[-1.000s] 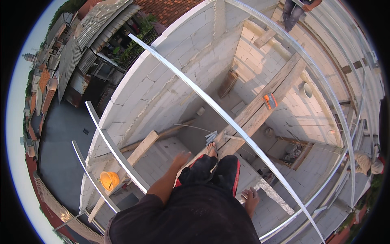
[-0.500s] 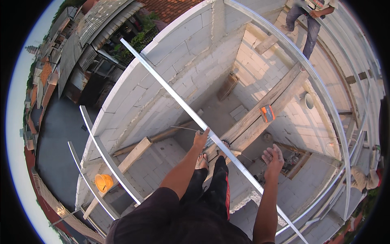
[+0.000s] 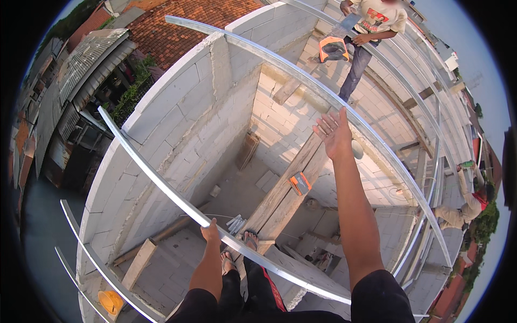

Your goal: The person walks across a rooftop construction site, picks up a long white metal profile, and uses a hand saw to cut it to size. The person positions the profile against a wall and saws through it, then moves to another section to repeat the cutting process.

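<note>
My left hand (image 3: 211, 231) is closed around a long silver metal beam (image 3: 172, 191) that runs across in front of me. My right hand (image 3: 335, 133) reaches out with its palm turned up and fingers spread, holding nothing. Beyond it an orange-and-black object (image 3: 333, 49) shows in front of a person (image 3: 371, 27) at the far side; whether it is held or in the air I cannot tell. A wooden plank walkway (image 3: 280, 215) bears my feet. On it lies an orange-and-grey box (image 3: 300, 183), and small silver metal pieces (image 3: 235, 224) lie by my feet.
A second metal beam (image 3: 301, 75) curves across beyond my right hand. Pale block walls (image 3: 177, 124) surround a deep drop below the planks. Shorter beams (image 3: 102, 269) and a yellow bucket (image 3: 110, 302) are at left. Another person (image 3: 463, 207) crouches at far right.
My right hand has risen and stretched forward, toward the person. My view has tilted up and turned right. The orange-and-black object has come into sight. My left hand stays on the metal beam.
</note>
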`<state>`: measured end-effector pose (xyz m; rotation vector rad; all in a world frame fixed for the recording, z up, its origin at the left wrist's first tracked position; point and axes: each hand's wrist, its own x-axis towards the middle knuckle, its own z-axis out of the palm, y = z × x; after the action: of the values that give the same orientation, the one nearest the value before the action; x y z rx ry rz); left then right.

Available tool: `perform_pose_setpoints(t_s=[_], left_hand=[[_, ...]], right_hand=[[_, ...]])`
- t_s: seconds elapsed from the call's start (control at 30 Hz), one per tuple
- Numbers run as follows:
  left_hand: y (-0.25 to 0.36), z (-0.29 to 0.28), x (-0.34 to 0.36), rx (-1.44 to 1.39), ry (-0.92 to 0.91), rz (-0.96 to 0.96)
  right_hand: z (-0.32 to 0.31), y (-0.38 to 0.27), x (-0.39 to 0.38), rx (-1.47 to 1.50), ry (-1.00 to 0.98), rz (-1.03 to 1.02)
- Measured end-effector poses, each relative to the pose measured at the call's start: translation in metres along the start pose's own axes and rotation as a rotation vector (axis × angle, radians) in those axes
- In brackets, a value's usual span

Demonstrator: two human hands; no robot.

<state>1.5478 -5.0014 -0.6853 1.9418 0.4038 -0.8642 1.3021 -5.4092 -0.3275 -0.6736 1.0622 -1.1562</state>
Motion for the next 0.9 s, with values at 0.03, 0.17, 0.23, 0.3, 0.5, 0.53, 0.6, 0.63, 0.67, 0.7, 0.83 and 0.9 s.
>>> perform_pose_setpoints(t_s=[0.03,0.17,0.23,0.3,0.5,0.53,0.6,0.63,0.67,0.7,0.83,0.9], left_hand=[[-0.004,0.005,0.003,-0.069,-0.002,0.050],[-0.017,0.010,0.015,0.071,0.382,0.161],[0.006,0.023,-0.011,0.183,0.274,0.128],[0.011,0.010,-0.011,0.191,0.311,0.130],[0.020,0.007,-0.025,0.245,0.261,0.117],[0.020,0.006,-0.025,0.235,0.212,0.113],[0.013,0.021,-0.018,0.238,0.187,0.132],[0.008,0.016,-0.014,0.241,0.220,0.129],[0.008,0.011,-0.016,0.268,0.297,0.136],[0.010,0.010,-0.020,0.288,0.372,0.140],[-0.004,0.017,-0.007,0.269,0.364,0.196],[0.014,0.015,-0.020,0.235,0.298,0.188]], right_hand=[[0.011,-0.011,0.016,0.000,0.001,-0.018],[0.009,-0.018,0.092,0.125,0.031,-0.003],[-0.032,-0.045,0.127,0.193,0.155,-0.042],[-0.033,-0.040,0.146,0.247,0.191,-0.050],[-0.115,-0.055,0.215,0.244,0.039,-0.294],[-0.136,-0.064,0.231,0.282,0.055,-0.304],[-0.202,-0.103,0.250,0.339,-0.066,-0.307],[-0.192,-0.090,0.244,0.360,0.020,-0.268],[-0.174,-0.072,0.226,0.291,0.083,-0.285],[-0.147,-0.056,0.196,0.217,0.137,-0.305],[-0.179,-0.072,0.139,-0.087,0.265,-0.413],[-0.183,-0.060,0.090,-0.319,0.397,-0.443]])
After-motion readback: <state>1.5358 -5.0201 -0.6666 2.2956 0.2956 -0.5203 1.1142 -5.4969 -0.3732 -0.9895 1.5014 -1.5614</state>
